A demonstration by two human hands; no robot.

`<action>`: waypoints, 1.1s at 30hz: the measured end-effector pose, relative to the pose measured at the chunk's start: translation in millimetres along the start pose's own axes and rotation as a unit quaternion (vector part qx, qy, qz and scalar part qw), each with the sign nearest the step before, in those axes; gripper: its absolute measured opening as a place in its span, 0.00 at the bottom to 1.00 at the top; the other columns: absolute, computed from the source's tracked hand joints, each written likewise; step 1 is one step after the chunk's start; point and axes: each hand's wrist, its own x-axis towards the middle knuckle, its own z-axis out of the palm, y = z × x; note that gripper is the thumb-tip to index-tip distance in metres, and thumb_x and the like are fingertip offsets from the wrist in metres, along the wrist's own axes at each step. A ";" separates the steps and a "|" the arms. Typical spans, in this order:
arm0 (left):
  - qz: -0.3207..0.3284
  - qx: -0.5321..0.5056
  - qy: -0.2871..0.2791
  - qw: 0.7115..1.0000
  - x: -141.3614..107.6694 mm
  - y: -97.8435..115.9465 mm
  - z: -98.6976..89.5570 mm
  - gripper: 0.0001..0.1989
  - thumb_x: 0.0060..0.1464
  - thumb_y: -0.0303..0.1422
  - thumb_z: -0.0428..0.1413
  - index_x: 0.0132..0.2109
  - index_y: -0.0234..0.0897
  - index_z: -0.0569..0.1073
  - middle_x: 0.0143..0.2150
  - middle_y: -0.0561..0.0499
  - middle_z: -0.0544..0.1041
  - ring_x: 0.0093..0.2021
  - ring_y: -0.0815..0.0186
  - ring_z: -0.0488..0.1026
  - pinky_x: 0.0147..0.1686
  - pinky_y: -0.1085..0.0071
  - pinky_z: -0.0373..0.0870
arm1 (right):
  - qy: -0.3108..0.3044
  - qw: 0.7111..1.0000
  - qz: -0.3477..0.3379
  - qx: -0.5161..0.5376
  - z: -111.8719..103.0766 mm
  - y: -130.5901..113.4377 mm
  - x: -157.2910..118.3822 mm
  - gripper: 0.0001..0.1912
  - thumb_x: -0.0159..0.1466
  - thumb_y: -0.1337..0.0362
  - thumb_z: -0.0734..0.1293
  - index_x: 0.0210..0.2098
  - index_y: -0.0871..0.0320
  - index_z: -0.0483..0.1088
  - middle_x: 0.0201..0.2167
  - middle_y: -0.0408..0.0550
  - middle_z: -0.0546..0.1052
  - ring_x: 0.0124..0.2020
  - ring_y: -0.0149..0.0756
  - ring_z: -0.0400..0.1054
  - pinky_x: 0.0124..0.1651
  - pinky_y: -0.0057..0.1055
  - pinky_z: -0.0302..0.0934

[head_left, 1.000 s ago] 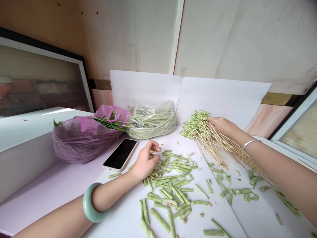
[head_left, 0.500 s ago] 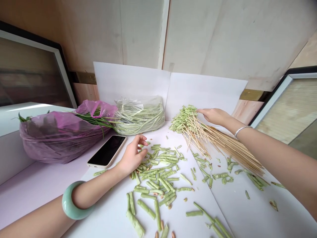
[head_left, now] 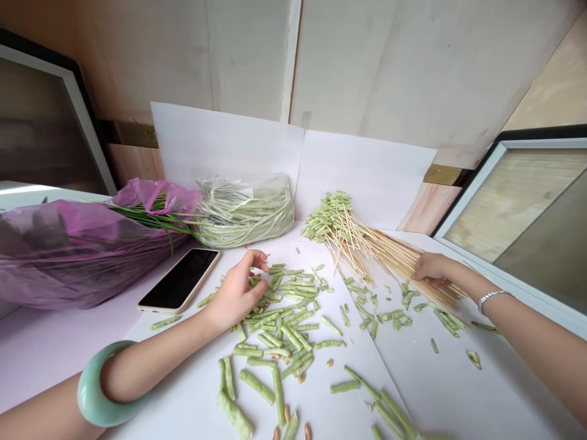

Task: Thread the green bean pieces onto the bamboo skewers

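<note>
Now the right hand (head_left: 433,269) is at the near part of the thin wooden sticks (head_left: 389,250), its fingers bent downward upon them. From where I stand, I cannot tell whether the fingertips already pinch one stick or only rest among many. The sticks lie on the right side of the white surface (head_left: 413,366), and at their far ends a thick cluster of green pieces (head_left: 330,214) is gathered, seemingly threaded on some of them.

The left hand (head_left: 238,290) has its thumb apart from its half-curled fingers, and I see nothing held between them. It is over the left edge of the loose cut bean pieces (head_left: 298,336), which are scattered across the middle; whether the fingertips touch any piece, I cannot say. Behind this hand lie a phone (head_left: 181,278), a purple bag (head_left: 92,244) and a clear bag (head_left: 247,214) with long green beans inside.

In my judgement, the step in hand is to choose a stick. The next move probably calls for separating just one from its neighbours, pinching it firmly and drawing it out gently, so that the bundle does not spread and the cluster is not disturbed.
</note>
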 end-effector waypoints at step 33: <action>-0.042 -0.069 0.014 0.997 2.0 -7.6 2.9 0.14 0.47 0.26 0.51 0.42 0.39 0.61 0.38 0.51 0.70 0.42 0.64 0.68 0.37 0.69 0.66 | -0.031 0.999 0.022 0.031 15.5 16.3 -28.7 0.13 0.65 0.59 0.62 0.47 0.59 0.67 0.45 0.49 0.71 0.44 0.37 0.67 0.45 0.38 0.65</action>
